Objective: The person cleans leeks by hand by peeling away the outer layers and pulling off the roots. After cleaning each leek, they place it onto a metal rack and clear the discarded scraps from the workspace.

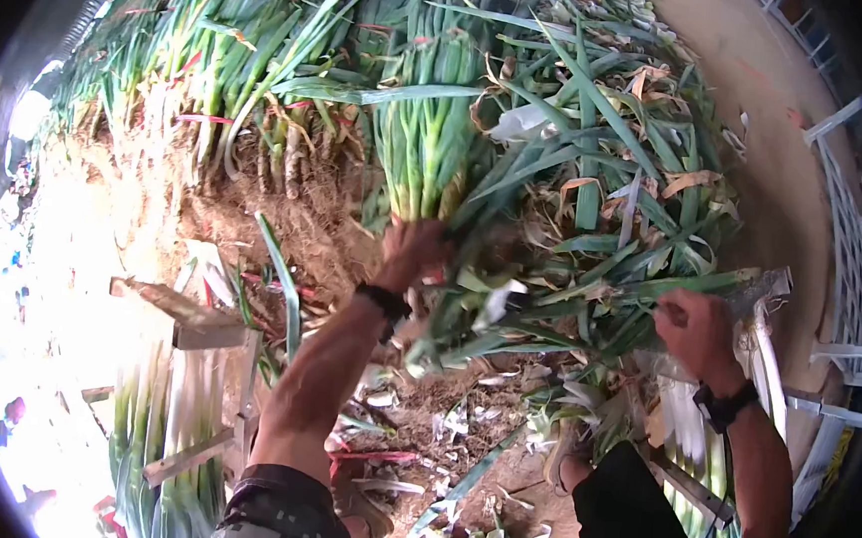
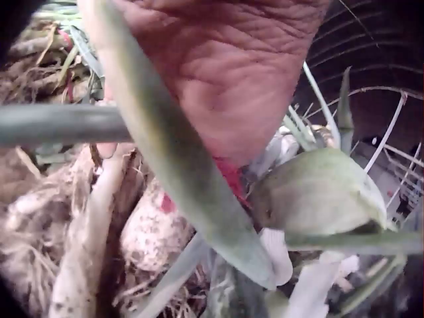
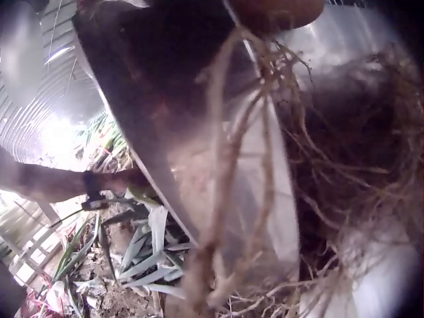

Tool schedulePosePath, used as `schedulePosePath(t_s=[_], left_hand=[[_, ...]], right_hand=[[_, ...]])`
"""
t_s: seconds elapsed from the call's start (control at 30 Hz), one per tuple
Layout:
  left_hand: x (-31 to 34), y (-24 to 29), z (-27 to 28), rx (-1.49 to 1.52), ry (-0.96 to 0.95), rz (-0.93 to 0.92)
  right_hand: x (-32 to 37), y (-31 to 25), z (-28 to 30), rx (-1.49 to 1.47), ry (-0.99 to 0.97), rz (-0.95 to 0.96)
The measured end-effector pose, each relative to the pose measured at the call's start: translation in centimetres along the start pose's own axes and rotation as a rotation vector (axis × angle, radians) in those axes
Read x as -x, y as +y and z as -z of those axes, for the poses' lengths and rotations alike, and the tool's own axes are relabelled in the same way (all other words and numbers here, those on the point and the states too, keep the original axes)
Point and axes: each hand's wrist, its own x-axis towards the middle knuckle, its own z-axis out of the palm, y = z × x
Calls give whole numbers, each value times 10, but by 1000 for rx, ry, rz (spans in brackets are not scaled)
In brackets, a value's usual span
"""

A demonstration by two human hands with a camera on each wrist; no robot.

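In the head view my left hand point(image 1: 415, 253) is at the lower end of a bundle of leeks point(image 1: 424, 159), fingers curled round the stalks; the hand is slightly blurred. The left wrist view shows my palm point(image 2: 225, 79) over pale, root-ended stalks point(image 2: 156, 228), with a green leaf point(image 2: 172, 142) crossing close to the camera. My right hand point(image 1: 698, 333) is closed in a fist at the right, beside the wooden rack. It grips a broad-bladed knife, whose metal blade point(image 3: 179, 126) fills much of the right wrist view; its handle is hidden. Stringy roots point(image 3: 232, 152) hang before the blade.
Tied leek bundles point(image 1: 255, 67) are heaped at the back left. Loose leaves point(image 1: 608, 161) pile up at the back right. Wooden racks point(image 1: 192, 322) hold pale leeks on both sides. Trimmings point(image 1: 450, 420) litter the ground by the feet. A white metal frame point(image 1: 845, 208) stands at right.
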Motion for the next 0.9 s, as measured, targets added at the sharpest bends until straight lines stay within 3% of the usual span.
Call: schedulePosePath(t_s=[0.03,0.13,0.23,0.27,0.37,0.4,0.47,0.53,0.57,0.6,0.63,0.67,0.7,0.77,0.83,0.87,0.9], left_hand=[[37,22,13,47,-87,65],[152,59,15,178,-70,-159],[236,84,-14,421,-304,19],[264,88,-23,370,-185,-89],[305,73,-56,359,-385,18],[302,58,-56,251,-321,-140],[281,55,0,112,-276,-157],[253,47,59,168,108,-380],[242,64,95,663,-64,77],[230,75,135,971,-53,107],[214,78,156,998,130,-79],[206,107,186,1378,290,-65],[202,129,204,1561,539,-118],[219,127,193,1249,387,-26],[246,85,94,1240,35,41],[266,79,52,482,-20,-110],[289,104,43,398,-269,249]], right_hand=[[0,2,-1,-21,10,23],[1,7,-2,-65,25,65],[3,12,-6,-41,23,45],[3,14,-6,-54,31,61],[3,16,-8,-79,49,77],[3,19,-7,-65,45,92],[-1,27,-11,-42,74,153],[-1,29,-12,-21,81,151],[-2,29,-12,-7,85,150],[-2,31,-13,42,117,190],[-4,31,-14,32,89,152],[-4,30,-14,22,59,111],[-3,29,-13,13,33,69],[-3,29,-9,9,48,127],[-5,36,-13,-36,42,170],[-3,38,-15,-26,50,153],[-3,36,-17,-13,60,141]])
